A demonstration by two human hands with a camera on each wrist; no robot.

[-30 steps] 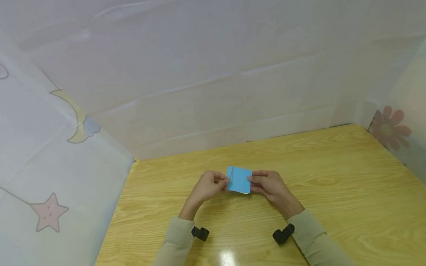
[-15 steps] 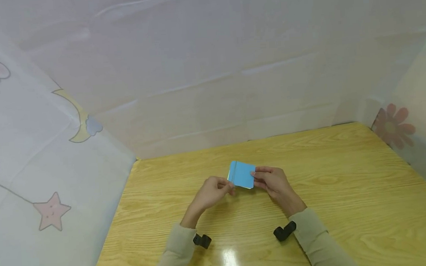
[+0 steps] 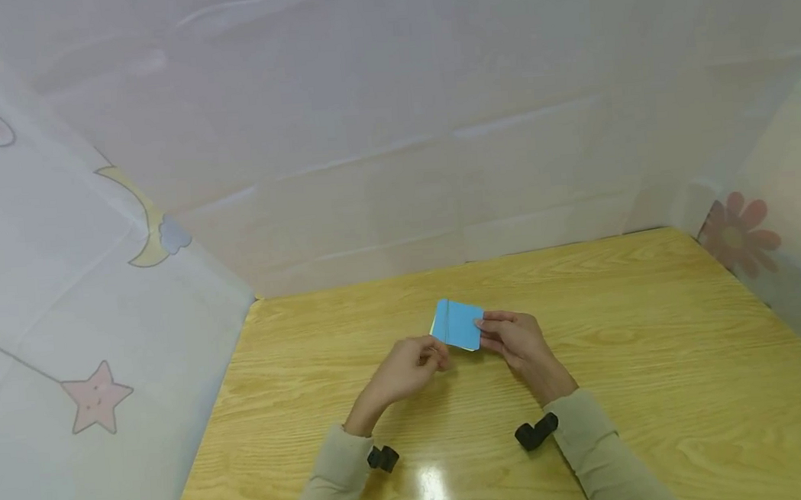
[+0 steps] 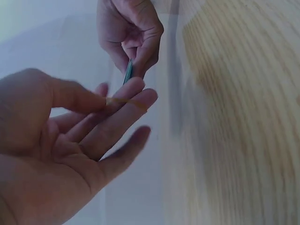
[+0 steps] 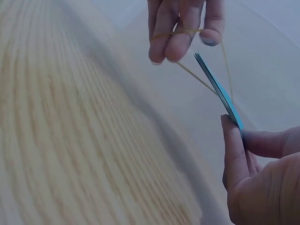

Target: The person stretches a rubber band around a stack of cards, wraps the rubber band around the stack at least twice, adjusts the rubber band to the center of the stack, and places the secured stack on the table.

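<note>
Right wrist view: left hand [image 5: 186,21], fingers apart, spreads elastic band [image 5: 197,78]; right hand [image 5: 265,173] pinches blue stack [image 5: 220,91].

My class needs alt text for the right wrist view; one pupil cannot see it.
A right hand pinches a thin blue stack seen edge-on, while a left hand above stretches a rubber band from it. A wood-grained table fills the left side.

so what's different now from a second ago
The left hand has moved nearer the person, to the blue stack's near corner; the stack and right hand have shifted slightly away. The rubber band's strands across the stack have drawn closer together. The right hand still grips the stack.
</note>
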